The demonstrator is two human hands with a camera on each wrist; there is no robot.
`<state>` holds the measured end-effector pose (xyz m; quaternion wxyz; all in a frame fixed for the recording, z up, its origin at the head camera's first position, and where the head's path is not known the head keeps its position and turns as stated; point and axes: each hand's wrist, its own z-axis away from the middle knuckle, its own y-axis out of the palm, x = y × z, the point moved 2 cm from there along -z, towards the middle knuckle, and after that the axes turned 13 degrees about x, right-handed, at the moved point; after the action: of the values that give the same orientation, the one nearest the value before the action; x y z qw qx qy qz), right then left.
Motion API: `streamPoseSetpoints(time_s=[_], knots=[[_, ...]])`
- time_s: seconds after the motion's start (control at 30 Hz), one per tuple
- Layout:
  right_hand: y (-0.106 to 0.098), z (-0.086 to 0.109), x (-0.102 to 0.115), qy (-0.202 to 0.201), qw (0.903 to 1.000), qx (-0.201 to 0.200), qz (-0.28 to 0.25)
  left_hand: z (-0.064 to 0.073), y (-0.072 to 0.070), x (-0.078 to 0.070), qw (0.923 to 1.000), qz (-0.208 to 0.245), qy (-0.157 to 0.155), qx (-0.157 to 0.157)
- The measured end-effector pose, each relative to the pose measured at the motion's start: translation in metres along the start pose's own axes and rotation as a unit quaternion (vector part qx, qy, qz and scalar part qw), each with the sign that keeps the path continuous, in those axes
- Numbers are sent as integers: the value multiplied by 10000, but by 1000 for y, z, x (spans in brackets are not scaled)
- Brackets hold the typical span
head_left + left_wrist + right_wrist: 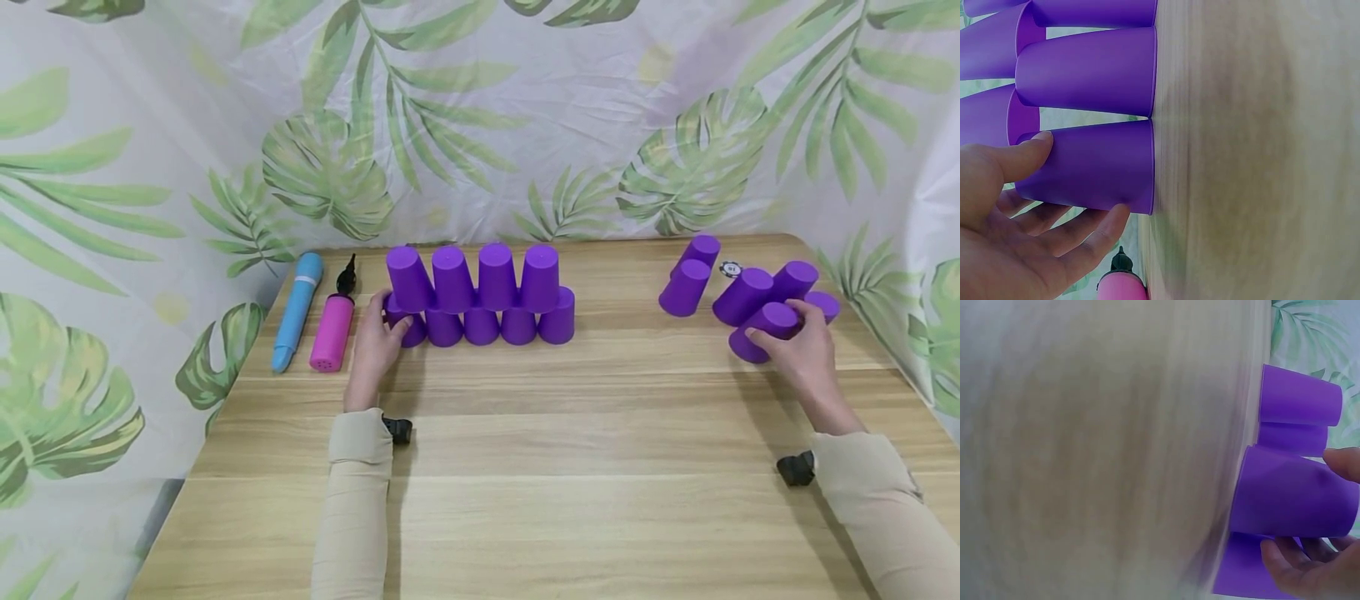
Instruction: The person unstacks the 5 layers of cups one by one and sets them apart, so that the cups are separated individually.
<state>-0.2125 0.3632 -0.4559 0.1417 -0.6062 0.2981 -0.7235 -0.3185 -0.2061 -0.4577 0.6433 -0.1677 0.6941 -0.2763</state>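
Observation:
Several upside-down purple cups form two rows, the upper row (496,275) resting on the lower row (482,327). My left hand (377,340) is at the left end, its thumb and fingers around the lowest leftmost cup (1094,165). On the right side of the table, my right hand (808,354) grips a purple cup (761,335) between thumb and fingers. That cup (1294,494) is upside down, close to other purple cups (744,296) just behind it. Two more cups (685,288) stand one behind the other, farther left.
A blue pen-shaped object (297,312) and a pink hand pump (332,333) with a black nozzle lie left of the stacked cups. A poker chip (730,269) lies among the right-hand cups. Leaf-patterned cloth (465,125) hangs behind the wooden table (585,483).

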Motion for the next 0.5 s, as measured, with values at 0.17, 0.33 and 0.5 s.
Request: streamPoseSetpoints(time_s=[0.17,0.33,0.5], knots=[[1,5,13,-259,9986,-451,-35,2,-2,0,10000,5,-8,-38],[2,14,38,-683,9915,-1098,118,1,-2,-2,10000,-25,52,-70],[14,21,73,-1502,9783,-1429,54,1,0,-2,9999,-26,110,-115]])
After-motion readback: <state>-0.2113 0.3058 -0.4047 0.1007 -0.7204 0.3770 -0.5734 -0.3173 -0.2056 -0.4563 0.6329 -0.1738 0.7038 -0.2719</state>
